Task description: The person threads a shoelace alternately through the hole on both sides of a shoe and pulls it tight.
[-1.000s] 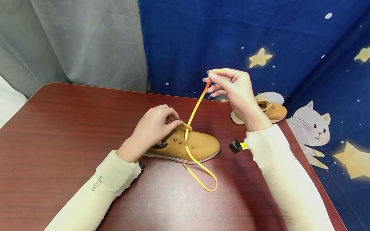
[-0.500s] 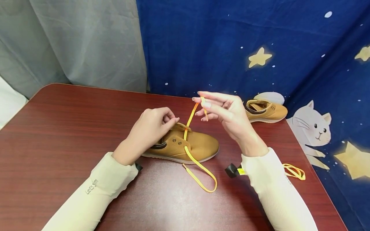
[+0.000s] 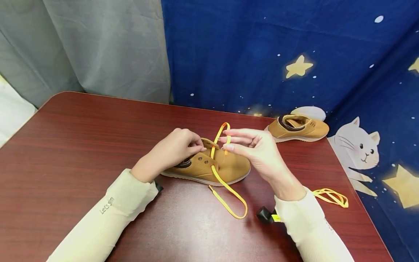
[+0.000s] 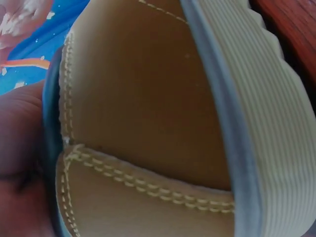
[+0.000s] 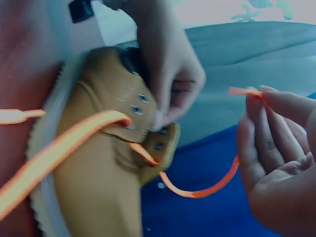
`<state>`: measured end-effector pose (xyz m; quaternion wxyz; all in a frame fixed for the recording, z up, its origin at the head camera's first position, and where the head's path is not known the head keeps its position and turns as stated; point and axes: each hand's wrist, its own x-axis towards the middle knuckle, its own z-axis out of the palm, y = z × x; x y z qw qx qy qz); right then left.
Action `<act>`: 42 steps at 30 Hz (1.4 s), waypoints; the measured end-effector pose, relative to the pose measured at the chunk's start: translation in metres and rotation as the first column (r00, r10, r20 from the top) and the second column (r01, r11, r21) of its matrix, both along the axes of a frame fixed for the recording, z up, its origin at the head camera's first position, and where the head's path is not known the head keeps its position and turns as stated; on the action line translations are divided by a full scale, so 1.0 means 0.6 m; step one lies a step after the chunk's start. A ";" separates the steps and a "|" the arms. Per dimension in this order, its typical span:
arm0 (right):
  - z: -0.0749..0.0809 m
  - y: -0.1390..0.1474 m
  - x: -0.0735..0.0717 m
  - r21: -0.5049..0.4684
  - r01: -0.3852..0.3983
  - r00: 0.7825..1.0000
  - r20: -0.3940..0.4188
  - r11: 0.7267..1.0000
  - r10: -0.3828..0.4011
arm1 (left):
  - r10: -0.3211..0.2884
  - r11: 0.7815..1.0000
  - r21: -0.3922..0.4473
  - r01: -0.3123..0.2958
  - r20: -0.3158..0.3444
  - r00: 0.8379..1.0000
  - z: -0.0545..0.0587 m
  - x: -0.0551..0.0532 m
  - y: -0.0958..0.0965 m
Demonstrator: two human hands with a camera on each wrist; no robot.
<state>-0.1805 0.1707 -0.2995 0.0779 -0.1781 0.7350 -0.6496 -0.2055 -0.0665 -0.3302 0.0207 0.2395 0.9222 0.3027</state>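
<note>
A tan shoe lies on the table with its toe to the right in the head view. My left hand holds it at the opening, fingertips at the eyelet flap. A yellow shoelace passes through the front eyelets, one end lying on the table near the sole. My right hand pinches the lace near its other end, above the toe; a slack loop runs back to the far flap. In the left wrist view the shoe's heel side fills most of the picture.
A second tan shoe, without a lace, stands at the table's back right. A bundled yellow lace lies beside my right sleeve. Behind the table hang a grey curtain and a blue curtain with stars.
From high above the shoe, my right hand has come down close to the toe with the lace end. The taut lace has gone slack and bends in a loop. My left hand has stayed at the flap.
</note>
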 end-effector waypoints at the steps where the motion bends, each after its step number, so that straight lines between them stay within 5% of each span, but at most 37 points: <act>1: -0.005 -0.002 0.002 -0.011 0.005 1.000 0.002 1.000 -0.005 | -0.001 1.000 0.001 0.001 0.004 1.000 0.000 0.000 0.000; 5: -0.024 -0.006 0.008 -0.048 0.025 1.000 -0.005 0.999 -0.025 | -0.013 1.000 0.006 0.013 0.036 0.999 0.000 -0.002 0.000; 14: -0.061 -0.025 0.016 -0.028 0.001 0.983 -0.181 1.000 -0.006 | -0.031 0.999 0.011 0.030 0.113 0.993 0.001 -0.003 -0.006; 22: -0.084 -0.042 0.020 0.000 -0.023 0.935 -0.355 1.000 0.022 | -0.062 0.998 0.025 0.059 0.154 0.986 0.004 -0.009 -0.009; 26: -0.091 -0.042 0.016 0.061 0.000 0.865 -0.502 0.998 0.031 | -0.064 0.998 0.020 0.062 0.162 0.985 0.003 -0.010 -0.010; 31: -0.102 -0.040 0.010 0.143 -0.002 0.719 -0.687 0.990 0.101 | -0.074 0.997 0.020 0.072 0.157 0.985 0.004 -0.009 -0.010; 34: -0.107 -0.039 0.007 0.186 -0.012 0.654 -0.742 0.982 0.149 | -0.085 0.996 0.016 0.083 0.149 0.985 0.005 -0.009 -0.012; 37: -0.110 -0.039 0.004 0.227 -0.004 0.621 -0.763 0.974 0.180 | -0.092 0.996 0.009 0.092 0.159 0.983 0.005 -0.009 -0.013; 42: -0.111 -0.037 0.003 0.262 -0.002 0.610 -0.764 0.965 0.209 | -0.119 0.992 -0.020 0.126 0.197 0.973 0.006 -0.007 -0.015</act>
